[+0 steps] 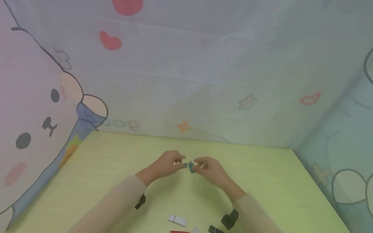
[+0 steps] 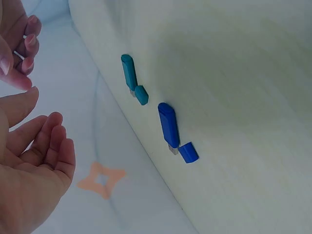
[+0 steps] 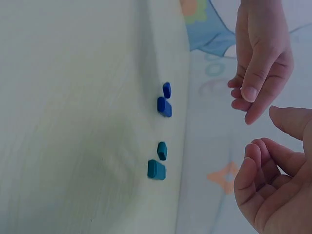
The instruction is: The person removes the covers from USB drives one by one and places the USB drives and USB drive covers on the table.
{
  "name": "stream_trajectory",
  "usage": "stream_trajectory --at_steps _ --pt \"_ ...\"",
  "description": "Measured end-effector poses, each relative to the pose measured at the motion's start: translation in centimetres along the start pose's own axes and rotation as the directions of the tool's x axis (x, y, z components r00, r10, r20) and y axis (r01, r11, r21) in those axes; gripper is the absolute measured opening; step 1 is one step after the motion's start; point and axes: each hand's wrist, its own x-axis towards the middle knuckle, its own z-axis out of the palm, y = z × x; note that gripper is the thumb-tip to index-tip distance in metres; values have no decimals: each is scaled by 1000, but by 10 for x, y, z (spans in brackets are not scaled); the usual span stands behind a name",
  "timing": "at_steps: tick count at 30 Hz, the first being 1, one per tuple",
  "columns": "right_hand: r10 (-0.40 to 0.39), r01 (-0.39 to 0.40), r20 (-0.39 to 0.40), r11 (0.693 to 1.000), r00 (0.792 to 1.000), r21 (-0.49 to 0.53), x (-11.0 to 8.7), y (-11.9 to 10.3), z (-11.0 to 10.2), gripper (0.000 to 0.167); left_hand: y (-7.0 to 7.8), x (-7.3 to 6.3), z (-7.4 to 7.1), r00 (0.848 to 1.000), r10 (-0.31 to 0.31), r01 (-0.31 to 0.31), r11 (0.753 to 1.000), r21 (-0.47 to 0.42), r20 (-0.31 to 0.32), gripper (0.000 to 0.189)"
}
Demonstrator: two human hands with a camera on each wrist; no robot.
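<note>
Sleeves [image 1: 116, 197] are spanning the near table [image 1: 276, 187]; left hand [image 1: 167, 164] and right hand [image 1: 212, 169] are hovering empty, grips loose, above uncapped blue stick [image 2: 168, 126] and teal stick [image 2: 128, 72], lying far. Uncapping seems done; regrasping would need pinching.

My head view looks forward and down from farther; my wrist views face forward, closer, both sharing the blue stick [image 2: 168, 125] and orange star [image 2: 113, 175].

The person wears long, plain, light tan sleeves [image 1: 116, 200]. A small, chunky black camera [image 1: 230, 219] pokes out beside each one.
</note>
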Motion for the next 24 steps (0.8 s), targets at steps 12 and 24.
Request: stream_trajectory --at_steps 12,24 --pt "-116 115 87 993 989 16 -33 -14 2 39 12 -39 0 989 141 -142 990 18 42 33" --pt "-157 155 126 988 979 29 -52 -18 16 37 10 -67 3 994 99 -99 995 -7 55 37"
